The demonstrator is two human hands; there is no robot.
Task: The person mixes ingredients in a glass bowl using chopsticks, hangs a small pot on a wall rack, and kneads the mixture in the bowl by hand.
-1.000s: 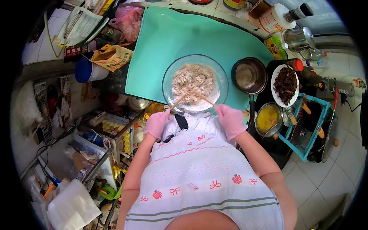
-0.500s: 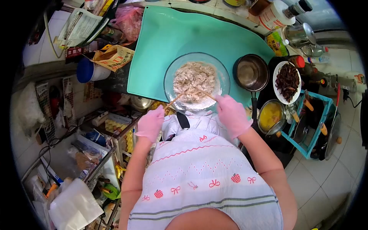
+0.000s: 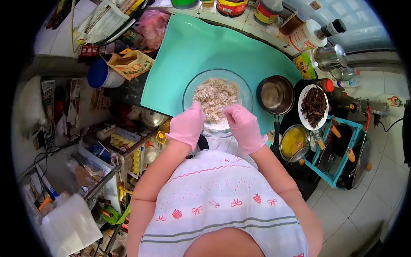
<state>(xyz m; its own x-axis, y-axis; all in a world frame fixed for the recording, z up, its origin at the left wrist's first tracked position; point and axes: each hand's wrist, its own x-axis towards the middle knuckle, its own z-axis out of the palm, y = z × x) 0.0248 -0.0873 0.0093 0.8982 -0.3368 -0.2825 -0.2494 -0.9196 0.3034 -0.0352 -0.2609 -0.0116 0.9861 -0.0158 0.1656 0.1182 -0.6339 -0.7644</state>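
A clear glass bowl (image 3: 247, 91) holds a pale, shaggy dough mixture (image 3: 216, 96) with dry white flour at its near edge. My left hand (image 3: 188, 123), in a pink glove, is closed at the bowl's near left rim. On the near right side, my right hand (image 3: 244, 126), gloved the same way, is closed with its fingertips over the mixture. Each fist has a thin wooden chopstick, plain to see half a second ago; now the sticks are mostly hidden by the fingers and blend into the dough.
The bowl stands on a green mat (image 3: 171, 68). To its right are a saucepan (image 3: 276, 94), a white plate of dark strips (image 3: 314, 107) and a bowl of yellow liquid (image 3: 294, 141). Jars and bottles line the back ledge; a cluttered shelf cart (image 3: 102, 180) stands left.
Both hands have moved forward and closer together over the bowl's near rim. The chopsticks, clearly visible before, are now mostly out of sight. The whole view has shifted slightly.
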